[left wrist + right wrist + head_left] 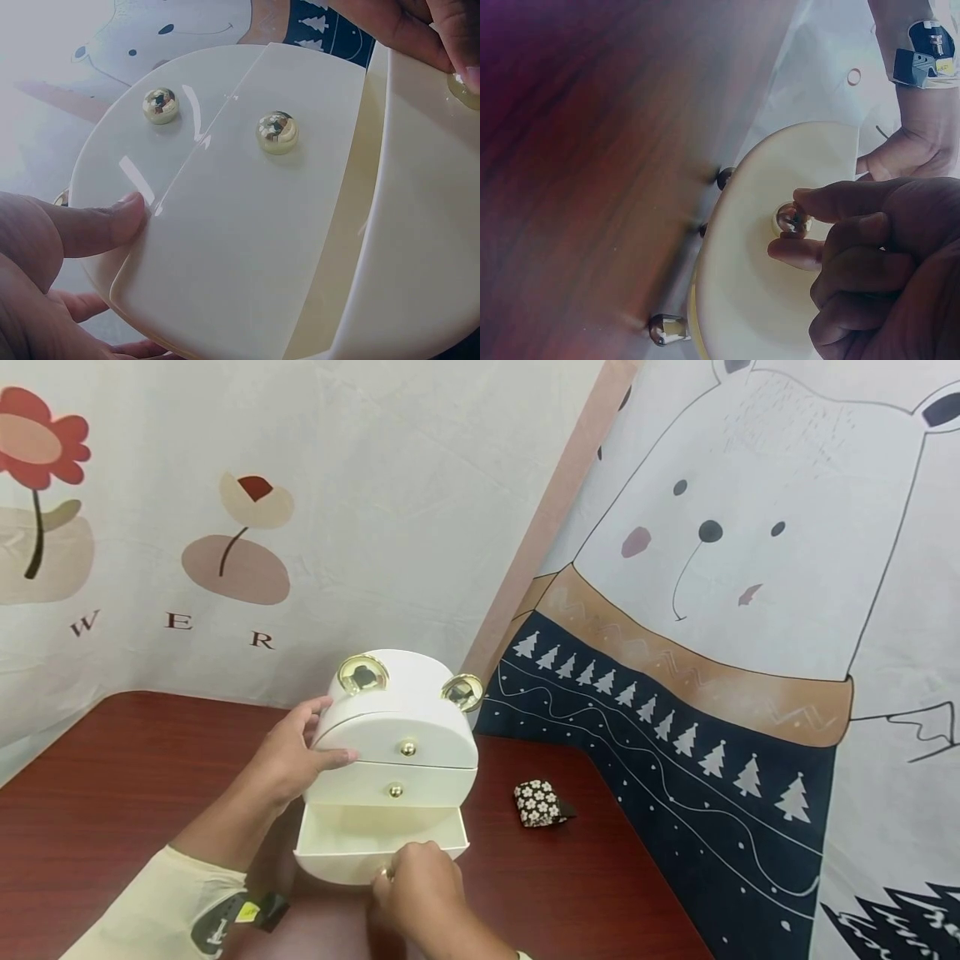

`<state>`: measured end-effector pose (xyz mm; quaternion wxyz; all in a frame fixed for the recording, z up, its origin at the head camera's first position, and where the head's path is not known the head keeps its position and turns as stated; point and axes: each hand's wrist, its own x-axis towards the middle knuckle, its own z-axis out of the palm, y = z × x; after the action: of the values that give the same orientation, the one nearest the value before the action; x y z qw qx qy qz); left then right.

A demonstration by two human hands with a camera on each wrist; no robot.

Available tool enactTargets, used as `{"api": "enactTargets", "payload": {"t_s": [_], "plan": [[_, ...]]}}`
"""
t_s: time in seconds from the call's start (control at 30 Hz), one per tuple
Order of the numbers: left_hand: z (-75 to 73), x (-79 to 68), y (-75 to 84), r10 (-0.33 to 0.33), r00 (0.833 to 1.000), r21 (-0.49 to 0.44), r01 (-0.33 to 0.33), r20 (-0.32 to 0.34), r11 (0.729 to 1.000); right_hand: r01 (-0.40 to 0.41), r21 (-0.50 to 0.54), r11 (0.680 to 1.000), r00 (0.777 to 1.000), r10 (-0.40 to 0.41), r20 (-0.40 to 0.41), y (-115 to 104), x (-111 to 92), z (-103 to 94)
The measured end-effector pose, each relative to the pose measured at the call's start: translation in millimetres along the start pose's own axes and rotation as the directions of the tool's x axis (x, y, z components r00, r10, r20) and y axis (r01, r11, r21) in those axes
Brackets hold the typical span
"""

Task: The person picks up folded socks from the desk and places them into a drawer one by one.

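Note:
A small white chest of drawers, rounded and with two gold-rimmed round pieces on top, stands on the table. My left hand holds its left side, thumb on the front by the upper seam and the other fingers round the side. The bottom drawer is pulled partway out, showing its bare cream inside. Between thumb and index finger, my right hand pinches that drawer's gold knob. The two drawers above, each with a gold knob, are closed.
To the right of the chest, a small black item with white flowers lies on the reddish-brown table. Behind the table hangs a printed cloth with flowers and a bear. Small round feet support the chest.

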<state>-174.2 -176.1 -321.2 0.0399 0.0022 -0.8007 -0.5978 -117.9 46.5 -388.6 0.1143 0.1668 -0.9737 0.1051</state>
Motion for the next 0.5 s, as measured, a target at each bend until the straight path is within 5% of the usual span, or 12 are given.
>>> {"api": "enactTargets", "payload": {"t_s": [0.5], "plan": [[0.6,-0.1,1.2,0.001,1.000,0.011,-0.001,0.000,1.000,-0.017,-0.007,1.000,1.000,0.017,0.023,-1.8,-4.2,-1.5]]}}
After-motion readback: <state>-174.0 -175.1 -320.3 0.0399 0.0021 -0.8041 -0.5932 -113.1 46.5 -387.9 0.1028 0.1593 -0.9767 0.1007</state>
